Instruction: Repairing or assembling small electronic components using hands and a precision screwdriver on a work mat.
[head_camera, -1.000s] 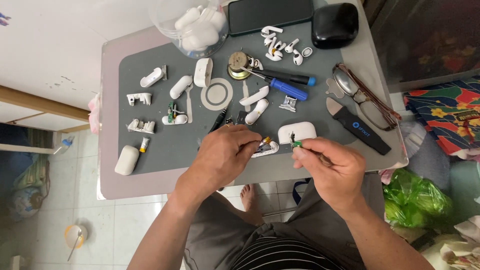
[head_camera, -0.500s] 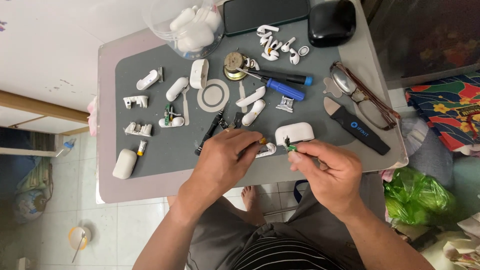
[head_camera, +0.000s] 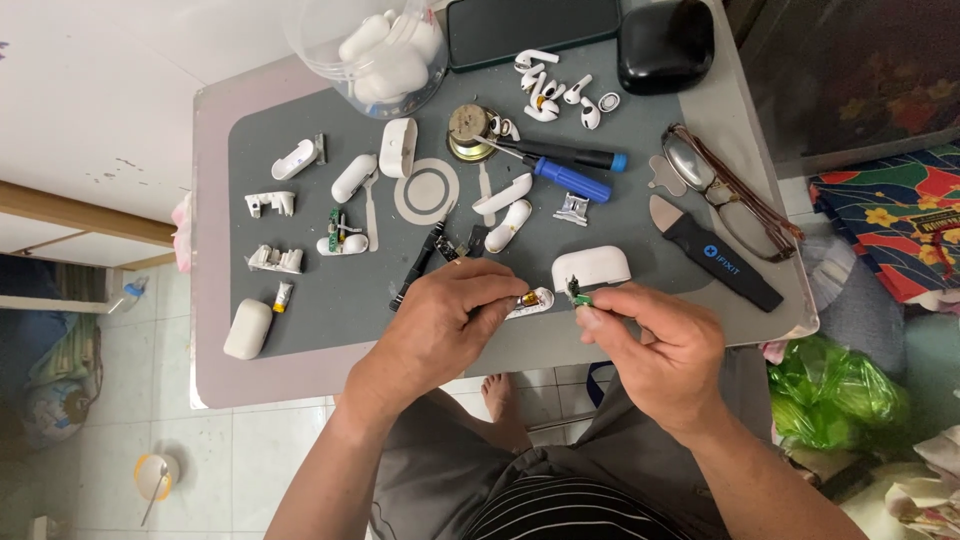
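Head view: left hand (head_camera: 440, 325) pinches a white earbud shell (head_camera: 530, 302) at the near edge of the grey work mat (head_camera: 300, 320), fingers closed on it. Right hand (head_camera: 655, 335) pinches a small green circuit board (head_camera: 578, 294) just right of the shell, directly below the white charging case (head_camera: 592, 267).

A matt grey mat (head_camera: 330, 300) is laid over the smooth, pale surface (head_camera: 215, 360). Glossy white plastic is seen on the earbud case (head_camera: 592, 267) and the scattered shells (head_camera: 352, 178). A small green circuit board (head_camera: 580, 296) is pinched beside them. Blue and black plastic handles are shown on the metal-tipped screwdrivers (head_camera: 570, 180). The tub (head_camera: 330, 45) is made of clear plastic, the pouch (head_camera: 666, 42) of glossy black.
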